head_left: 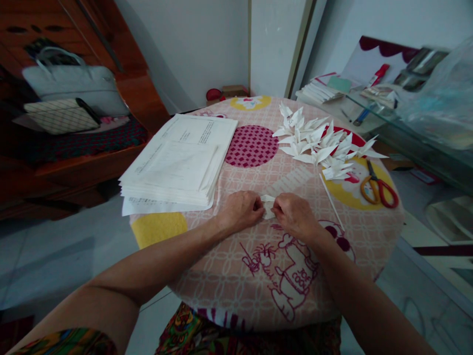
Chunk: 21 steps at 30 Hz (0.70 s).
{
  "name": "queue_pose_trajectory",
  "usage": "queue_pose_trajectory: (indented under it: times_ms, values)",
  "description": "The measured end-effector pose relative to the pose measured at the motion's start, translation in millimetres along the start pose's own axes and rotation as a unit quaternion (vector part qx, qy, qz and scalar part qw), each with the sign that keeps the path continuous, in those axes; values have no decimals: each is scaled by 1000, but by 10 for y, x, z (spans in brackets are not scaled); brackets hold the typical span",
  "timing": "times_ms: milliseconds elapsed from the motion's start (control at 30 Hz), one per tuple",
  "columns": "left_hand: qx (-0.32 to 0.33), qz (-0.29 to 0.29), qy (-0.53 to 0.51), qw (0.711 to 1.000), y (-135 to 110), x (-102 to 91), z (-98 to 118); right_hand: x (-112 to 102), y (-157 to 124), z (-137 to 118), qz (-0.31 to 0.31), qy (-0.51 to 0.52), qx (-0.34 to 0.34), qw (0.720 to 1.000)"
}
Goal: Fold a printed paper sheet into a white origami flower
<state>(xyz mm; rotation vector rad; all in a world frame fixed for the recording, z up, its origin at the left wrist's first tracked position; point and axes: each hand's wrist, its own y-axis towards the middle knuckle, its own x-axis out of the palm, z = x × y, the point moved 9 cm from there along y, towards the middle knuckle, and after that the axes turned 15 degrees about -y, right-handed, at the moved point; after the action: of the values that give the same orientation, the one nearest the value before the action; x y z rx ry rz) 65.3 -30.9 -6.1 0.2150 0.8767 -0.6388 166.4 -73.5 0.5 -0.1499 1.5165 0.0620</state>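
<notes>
Over the middle of the round table, my left hand point(241, 209) and my right hand point(294, 213) pinch a small piece of folded white paper point(268, 208) from its two sides. The fingers of both hands are closed on it, and they hide its edges. Beyond the hands lies a pale striped strip point(290, 181). To the right, a thin white stick-like piece point(331, 202) lies at a slant. A pile of folded white paper cranes point(314, 138) sits at the far right, partly on a red surface.
Scissors point(379, 190) with orange and red handles lie at the right edge of the patterned tablecloth point(221, 276). A thick stack of printed paper point(177, 158) stands at the left. Beyond the right edge is a glass shelf point(406, 143); a wooden bench point(136, 84) holds bags.
</notes>
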Motion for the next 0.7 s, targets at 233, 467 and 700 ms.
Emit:
queue_pose_trajectory:
  times_ms: [233,467,700]
  values:
    - [-15,-6,-5,1000,17,-6,10,17,3,16,-1,19,-17,1000]
    - [0,-9,0,1000,24,7,3,-4,3,-64,24,-14,-56,998]
    - [-6,-14,-2,1000,30,4,4,-7,28,-51,4,-24,-29,999]
